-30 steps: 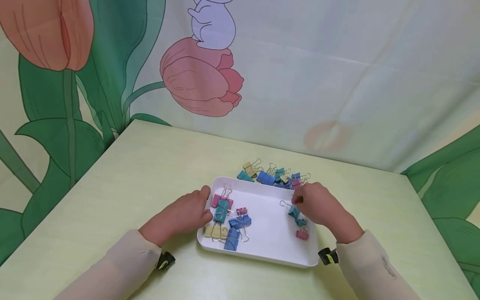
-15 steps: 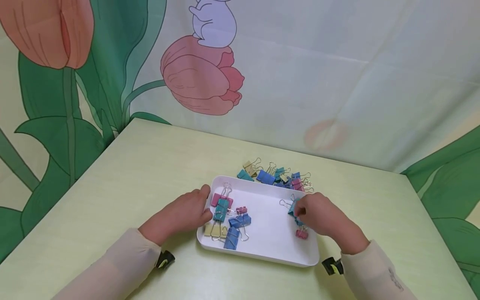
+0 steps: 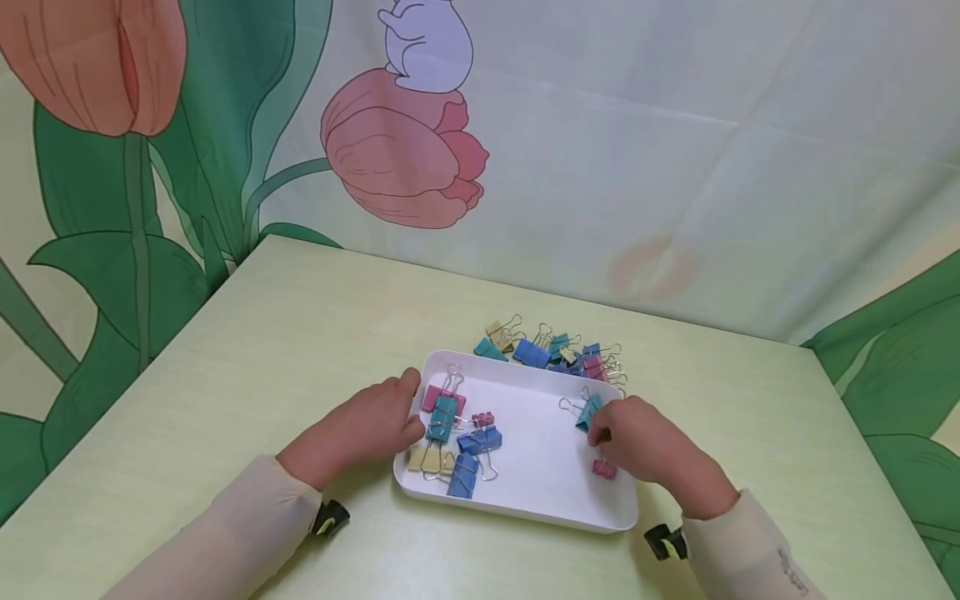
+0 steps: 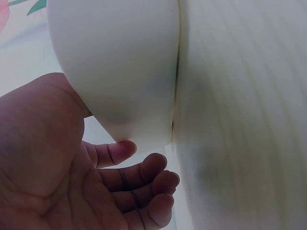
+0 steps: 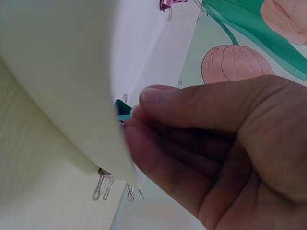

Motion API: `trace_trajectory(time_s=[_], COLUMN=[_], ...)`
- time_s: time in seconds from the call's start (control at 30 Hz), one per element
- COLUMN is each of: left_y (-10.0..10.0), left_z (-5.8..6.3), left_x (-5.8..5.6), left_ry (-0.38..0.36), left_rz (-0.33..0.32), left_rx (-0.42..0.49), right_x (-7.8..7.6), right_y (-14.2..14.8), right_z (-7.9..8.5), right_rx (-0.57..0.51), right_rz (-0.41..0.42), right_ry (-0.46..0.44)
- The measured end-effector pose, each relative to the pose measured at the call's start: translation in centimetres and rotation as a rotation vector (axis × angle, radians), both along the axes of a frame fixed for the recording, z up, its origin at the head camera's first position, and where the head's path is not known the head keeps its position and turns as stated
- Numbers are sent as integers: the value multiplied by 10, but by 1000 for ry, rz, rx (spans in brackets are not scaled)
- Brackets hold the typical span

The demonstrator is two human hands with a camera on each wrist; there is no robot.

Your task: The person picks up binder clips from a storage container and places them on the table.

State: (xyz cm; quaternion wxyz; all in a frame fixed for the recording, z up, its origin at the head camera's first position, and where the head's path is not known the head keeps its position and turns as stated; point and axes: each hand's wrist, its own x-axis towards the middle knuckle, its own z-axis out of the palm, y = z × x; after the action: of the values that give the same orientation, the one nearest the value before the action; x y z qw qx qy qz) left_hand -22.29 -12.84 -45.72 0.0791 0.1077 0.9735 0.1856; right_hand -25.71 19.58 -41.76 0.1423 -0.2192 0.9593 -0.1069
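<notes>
My left hand point(image 3: 371, 425) grips the left rim of a shallow white tray point(image 3: 540, 512), thumb and forefinger over its edge. In the left wrist view, the other fingers point(image 4: 158, 184) curl loosely beside the tray's outer wall point(image 4: 124, 57). Inside the right end, my right hand point(image 3: 637, 442) pinches a small teal binder clip point(image 5: 124, 116), mostly hidden by the fingertips. Just beyond lies a larger teal binder clip point(image 3: 589, 412), handles up. A small pink binder clip point(image 3: 603, 469) rests below the fingers.
At the tray's left lie a pink clip point(image 3: 432, 397), a teal clip point(image 3: 442, 418), a yellow clip point(image 3: 429, 460), blue clips point(image 3: 464, 477) and a tiny pink clip point(image 3: 483, 418). Several mixed clips point(image 3: 532, 353) are heaped on the table behind the tray. A printed curtain point(image 3: 570, 167) hangs behind.
My right hand has come down from the tray's back right corner towards the front, uncovering the larger teal clip and covering the small one. My left hand stays on the rim.
</notes>
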Motion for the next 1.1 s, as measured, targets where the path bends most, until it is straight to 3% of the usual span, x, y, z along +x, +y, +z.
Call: trace_trajectory(time_s=[0.4, 0.73, 1.1], left_y=[1, 0, 0], left_z=[7, 9, 10], left_x=[2, 2, 2], left_ry=[-29, -47, -43], left_rz=[5, 5, 2], left_rx=[5, 4, -1], right_x=[6, 11, 15], right_y=[-3, -6, -10], right_z=[3, 0, -4], right_rx=[78, 204, 189], right_rz=[-26, 112, 157], right_ry=[-47, 17, 44])
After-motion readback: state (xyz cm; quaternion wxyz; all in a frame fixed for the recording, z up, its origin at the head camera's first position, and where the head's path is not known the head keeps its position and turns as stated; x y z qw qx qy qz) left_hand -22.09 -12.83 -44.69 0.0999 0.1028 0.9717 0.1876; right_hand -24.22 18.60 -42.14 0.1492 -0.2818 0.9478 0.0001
